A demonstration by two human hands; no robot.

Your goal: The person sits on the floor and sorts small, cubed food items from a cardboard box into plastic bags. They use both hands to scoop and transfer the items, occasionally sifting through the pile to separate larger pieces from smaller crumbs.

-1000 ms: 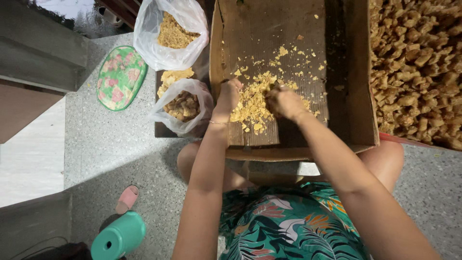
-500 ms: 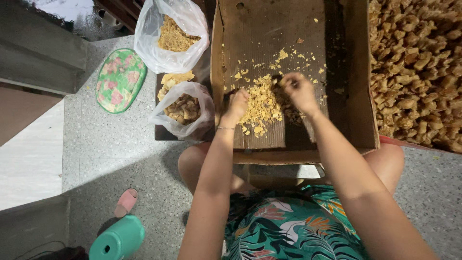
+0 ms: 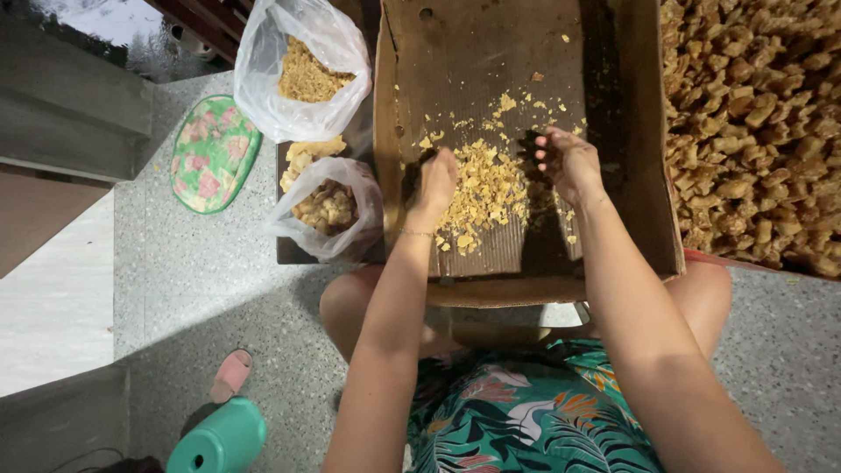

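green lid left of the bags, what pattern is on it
The lid is green with pink flowers, seen best in the head view.

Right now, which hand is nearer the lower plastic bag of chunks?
Left. The left hand is just right of the bag; the right hand lies beyond the crumb pile.

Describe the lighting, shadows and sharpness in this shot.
Head view: even, soft light, no harsh glare; the left hand and right hand are slightly soft beside the yellow crumbs; a dark shadow band runs down the cardboard box; the floor at left looks bright and washed out.
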